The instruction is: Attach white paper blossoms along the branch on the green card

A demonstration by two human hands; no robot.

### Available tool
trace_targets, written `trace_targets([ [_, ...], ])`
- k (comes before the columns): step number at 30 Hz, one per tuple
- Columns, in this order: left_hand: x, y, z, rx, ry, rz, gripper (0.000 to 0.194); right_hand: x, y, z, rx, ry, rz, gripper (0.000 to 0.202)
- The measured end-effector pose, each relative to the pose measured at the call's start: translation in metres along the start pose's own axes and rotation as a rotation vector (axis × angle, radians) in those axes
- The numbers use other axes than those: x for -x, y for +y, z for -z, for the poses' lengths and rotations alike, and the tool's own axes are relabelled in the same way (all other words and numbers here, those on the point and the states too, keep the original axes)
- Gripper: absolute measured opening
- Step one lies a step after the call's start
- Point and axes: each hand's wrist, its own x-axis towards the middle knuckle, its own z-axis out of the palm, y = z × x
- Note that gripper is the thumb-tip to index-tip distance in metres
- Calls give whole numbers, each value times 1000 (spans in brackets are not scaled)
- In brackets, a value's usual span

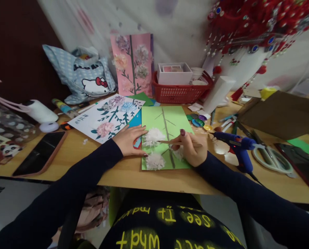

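A light green sheet [154,116] lies on the table with a dark branching stem [167,129] drawn on it. White ruffled paper flowers are stuck on it: an upper left flower [153,136], a lower left flower [155,161], and a third, partly hidden flower [179,153] by my right hand. My right hand [194,148] grips a thin wooden paintbrush [170,142], its tip at the upper left flower. Fingers apart, my left hand [132,140] rests along the sheet's left edge, its thumb near the lower left flower.
Small paint pots [198,121] stand beyond my right hand. Further right are a blue glue gun [236,143], scissors [271,155] and a tape roll [285,167]. A white flower picture [92,119] and a phone [40,154] lie left. A red basket [172,94] stands behind.
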Motion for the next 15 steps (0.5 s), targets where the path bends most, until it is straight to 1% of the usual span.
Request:
trace_targets([
  [2,1,-4,2,122,55,-15,74,1,-5,4,10,61,-17,52],
  [5,4,-9,4,305,260,-51,41,2,-10,6,37,88,0,53],
  [7,6,-8,5,333,378,-113,26,2,-11,5,36,78,48,52],
  [8,7,-7,5,317,405,-149,23,1,-10,4,39,63,80,50],
  [10,7,-4,5,264,411,-199,21,0,-8,1,57,7,142,45],
  [12,6,0,3,210,405,-216,20,-1,-7,-1,90,-55,183,41],
  [15,4,2,0,168,408,-233,13,-2,-4,-4,117,-94,206,39],
])
